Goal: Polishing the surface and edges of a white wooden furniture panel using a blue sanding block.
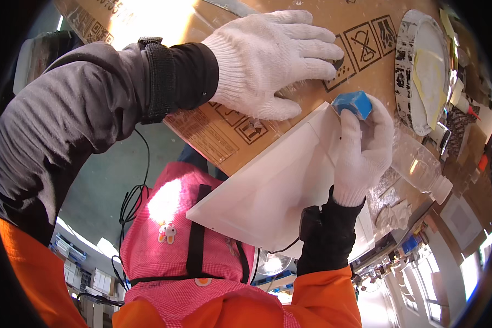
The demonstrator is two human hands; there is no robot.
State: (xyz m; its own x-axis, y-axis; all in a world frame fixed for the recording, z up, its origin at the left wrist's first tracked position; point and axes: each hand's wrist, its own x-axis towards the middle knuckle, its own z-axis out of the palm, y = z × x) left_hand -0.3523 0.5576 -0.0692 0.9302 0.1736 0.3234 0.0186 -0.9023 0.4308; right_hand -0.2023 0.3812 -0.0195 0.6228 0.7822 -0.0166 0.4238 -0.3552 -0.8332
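Observation:
My left hand (273,60), in a white knitted glove, is stretched out with its fingers apart over the printed cardboard (224,139). It holds nothing that I can see. My right hand (366,145), gloved alike, has its thumb and fingers closed around a small blue block (352,104). That block is at the far corner of a white panel (262,197) with a smooth, slightly shiny face. The panel lies tilted across the cardboard's near edge and reaches toward my pink apron (164,213). From this view I cannot tell whether the block touches the panel.
Right of the cardboard lies a paint-stained white tray (410,71) with a yellowish sheet in it. A clear plastic bottle (418,164) lies on its side beside my right hand, near crumpled white paper (393,216). Black cables (131,205) hang at the left above the green floor (112,180).

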